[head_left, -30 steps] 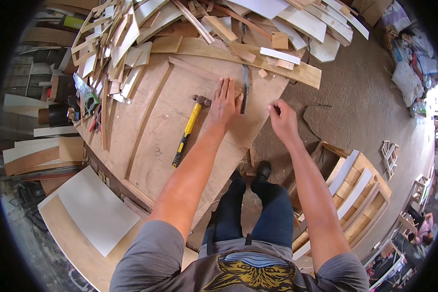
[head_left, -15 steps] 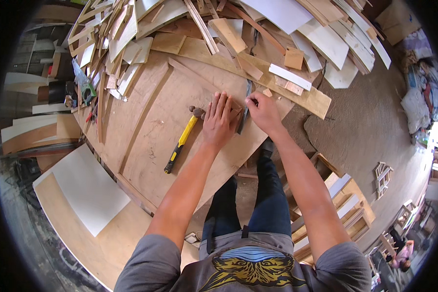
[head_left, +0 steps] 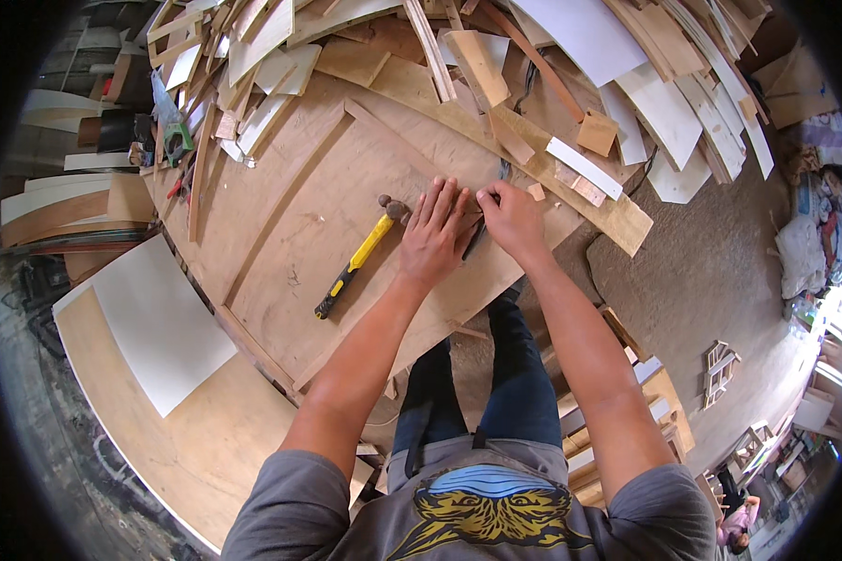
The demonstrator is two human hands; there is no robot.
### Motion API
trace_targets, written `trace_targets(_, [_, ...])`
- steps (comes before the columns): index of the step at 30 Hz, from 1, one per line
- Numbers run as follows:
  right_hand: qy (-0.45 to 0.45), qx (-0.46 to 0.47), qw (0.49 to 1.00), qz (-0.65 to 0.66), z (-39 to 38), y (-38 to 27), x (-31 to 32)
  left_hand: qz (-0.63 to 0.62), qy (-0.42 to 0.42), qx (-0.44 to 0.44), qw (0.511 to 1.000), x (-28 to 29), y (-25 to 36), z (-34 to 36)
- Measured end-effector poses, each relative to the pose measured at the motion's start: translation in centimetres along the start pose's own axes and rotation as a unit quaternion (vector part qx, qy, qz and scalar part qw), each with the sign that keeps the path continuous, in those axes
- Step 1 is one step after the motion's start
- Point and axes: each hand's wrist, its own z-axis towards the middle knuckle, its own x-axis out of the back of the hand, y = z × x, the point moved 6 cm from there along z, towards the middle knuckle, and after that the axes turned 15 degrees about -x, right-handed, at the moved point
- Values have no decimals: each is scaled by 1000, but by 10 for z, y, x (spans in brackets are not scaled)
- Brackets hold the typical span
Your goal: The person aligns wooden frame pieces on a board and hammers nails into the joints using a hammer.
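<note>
My left hand [head_left: 430,234] lies palm down with fingers stretched out, over the end of a thin wooden strip [head_left: 393,142] on the plywood panel [head_left: 337,196]. Just right of its fingertips, my right hand [head_left: 515,222] is closed in a pinch; whatever it holds is too small to make out. Between the hands a narrow dark strip [head_left: 474,241] shows, partly covered. Beside my left hand rests a hammer [head_left: 372,239] with a yellow and black handle, its head close to my fingers. Another thin wooden strip [head_left: 285,201] runs along the panel at the left.
Scrap boards and offcuts [head_left: 571,140] are heaped along the far side. A handsaw with a green handle [head_left: 178,140] lies at the left. A white sheet [head_left: 164,323] rests on a curved board below left. Timber frames [head_left: 660,397] stand right of my legs; a person [head_left: 741,524] is far off.
The whole view has shifted a little. My right hand has come closer to my left fingertips, still pinched. My left hand stays flat on the wood, and the hammer keeps its place.
</note>
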Motion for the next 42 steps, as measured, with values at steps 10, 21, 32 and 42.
trace_targets(10, [41,-41,998,-24,-2,-4,0,-14,3,-9,1000,1,0,-1])
trace_targets(21, [80,5,997,-3,-5,-7,0,-17,27,-12,999,0,-3,-2])
trace_targets(32, [89,52,995,-10,-4,-7,1,4,22,-17,1000,-1,-3,1])
trace_targets(42, [76,62,995,10,-10,-8,2,3,24,-9,1000,-5,-4,-2])
